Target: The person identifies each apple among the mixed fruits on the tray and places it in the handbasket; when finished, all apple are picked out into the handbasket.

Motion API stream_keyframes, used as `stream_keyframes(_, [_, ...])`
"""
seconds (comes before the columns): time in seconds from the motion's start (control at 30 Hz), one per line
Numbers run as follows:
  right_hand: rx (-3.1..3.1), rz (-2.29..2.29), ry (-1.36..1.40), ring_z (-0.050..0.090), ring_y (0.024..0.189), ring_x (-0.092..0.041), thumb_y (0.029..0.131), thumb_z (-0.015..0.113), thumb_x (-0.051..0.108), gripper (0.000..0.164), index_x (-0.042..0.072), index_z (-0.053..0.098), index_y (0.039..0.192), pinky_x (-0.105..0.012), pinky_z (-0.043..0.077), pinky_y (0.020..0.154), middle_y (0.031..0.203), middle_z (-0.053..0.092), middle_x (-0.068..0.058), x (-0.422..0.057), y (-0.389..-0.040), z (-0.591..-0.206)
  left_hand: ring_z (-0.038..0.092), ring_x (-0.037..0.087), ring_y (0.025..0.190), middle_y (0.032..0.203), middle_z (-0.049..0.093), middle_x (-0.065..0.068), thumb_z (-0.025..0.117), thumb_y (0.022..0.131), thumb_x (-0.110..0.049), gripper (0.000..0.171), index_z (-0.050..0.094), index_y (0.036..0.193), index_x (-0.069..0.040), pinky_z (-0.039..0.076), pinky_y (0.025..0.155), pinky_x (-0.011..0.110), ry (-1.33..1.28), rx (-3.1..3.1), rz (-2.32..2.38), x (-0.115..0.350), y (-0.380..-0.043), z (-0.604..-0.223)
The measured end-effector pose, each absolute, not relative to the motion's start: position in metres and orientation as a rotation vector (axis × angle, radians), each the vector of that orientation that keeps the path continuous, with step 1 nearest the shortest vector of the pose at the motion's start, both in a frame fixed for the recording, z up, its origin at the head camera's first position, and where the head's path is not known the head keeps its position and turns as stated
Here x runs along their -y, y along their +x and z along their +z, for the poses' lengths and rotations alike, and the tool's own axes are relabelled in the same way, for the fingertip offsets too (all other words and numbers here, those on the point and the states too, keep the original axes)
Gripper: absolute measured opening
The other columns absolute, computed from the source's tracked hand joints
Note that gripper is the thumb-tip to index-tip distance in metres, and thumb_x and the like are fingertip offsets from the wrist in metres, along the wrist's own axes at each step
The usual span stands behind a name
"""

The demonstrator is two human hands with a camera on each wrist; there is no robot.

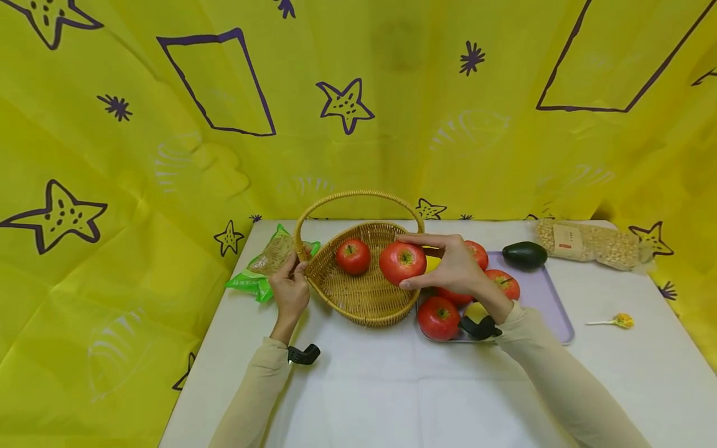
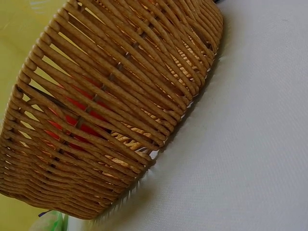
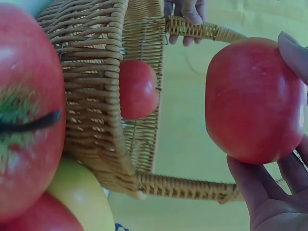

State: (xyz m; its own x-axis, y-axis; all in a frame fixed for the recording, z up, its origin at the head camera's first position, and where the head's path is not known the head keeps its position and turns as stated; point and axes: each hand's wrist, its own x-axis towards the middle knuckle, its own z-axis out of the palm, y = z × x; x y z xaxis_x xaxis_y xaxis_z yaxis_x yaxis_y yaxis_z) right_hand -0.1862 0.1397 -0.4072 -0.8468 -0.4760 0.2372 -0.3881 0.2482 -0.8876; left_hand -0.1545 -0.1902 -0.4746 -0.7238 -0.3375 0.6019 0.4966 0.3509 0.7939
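Observation:
A wicker basket (image 1: 364, 311) with a tall arched handle stands mid-table, and one red apple (image 1: 353, 257) lies inside it. My left hand (image 1: 290, 292) grips the lower left end of the handle; the right wrist view shows its fingers (image 3: 190, 14) around it. My right hand (image 1: 456, 267) holds another red apple (image 1: 402, 262) between thumb and fingers, raised over the right part of the basket. Through the weave in the left wrist view, red from an apple (image 2: 79, 115) shows.
Right of the basket, a lilac tray (image 1: 551, 305) bears several red apples (image 1: 439, 318), yellow fruit partly hidden, and an avocado (image 1: 524, 256) at its back edge. Behind are bagged beans or grains (image 1: 588, 244). A lollipop (image 1: 623, 320) lies right; a green-edged bag (image 1: 260, 274) lies left.

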Motion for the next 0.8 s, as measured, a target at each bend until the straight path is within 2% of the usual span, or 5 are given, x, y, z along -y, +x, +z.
stream_keyframes(0.2, [-2.404,-1.709,-0.849,0.065,0.132,-0.02,0.073,0.1,0.019,0.076,0.014,0.07,0.142,-0.025,0.057,0.105,0.145,0.069,0.0,-0.125,-0.191,-0.411,0.068,0.056,0.108,0.115,0.072,0.038,0.061,0.098,0.017,0.036,0.06,0.134,0.02,0.057,0.089,0.009,-0.144,1.884,-1.475,0.189,-0.157,-0.477])
stream_keyframes(0.37, [-2.412,-1.72,-0.869,0.059,0.141,-0.022,0.071,0.101,0.019,0.079,0.015,0.07,0.143,-0.039,0.055,0.112,0.149,0.066,-0.001,-0.112,-0.196,-0.414,0.069,0.056,0.106,0.114,0.072,0.038,0.061,0.098,0.016,0.036,0.06,0.134,0.02,0.056,0.087,0.007,-0.147,1.893,-1.452,0.188,-0.155,-0.473])
stream_keyframes(0.53, [-2.358,-1.737,-0.837,0.061,0.138,-0.023,0.072,0.101,0.017,0.08,0.014,0.068,0.144,-0.045,0.057,0.11,0.149,0.066,-0.002,-0.101,-0.2,-0.413,0.07,0.054,0.105,0.113,0.072,0.039,0.061,0.097,0.018,0.035,0.061,0.132,0.021,0.057,0.087,0.009,-0.156,1.9,-1.443,0.19,-0.154,-0.472])
stream_keyframes(0.67, [-2.302,-1.739,-0.844,0.065,0.132,-0.027,0.072,0.1,0.015,0.08,0.012,0.067,0.145,-0.048,0.059,0.107,0.147,0.067,-0.006,-0.093,-0.205,-0.412,0.069,0.055,0.107,0.114,0.072,0.038,0.06,0.097,0.019,0.036,0.059,0.133,0.021,0.057,0.088,0.009,-0.143,1.901,-1.444,0.195,-0.162,-0.485])
stream_keyframes(0.8, [-2.279,-1.717,-0.874,0.064,0.133,-0.029,0.073,0.099,0.013,0.079,0.01,0.066,0.145,-0.052,0.056,0.11,0.146,0.067,-0.009,-0.087,-0.211,-0.412,0.07,0.051,0.109,0.116,0.073,0.036,0.061,0.097,0.018,0.039,0.059,0.136,0.018,0.056,0.089,0.008,-0.135,1.892,-1.442,0.2,-0.171,-0.5])
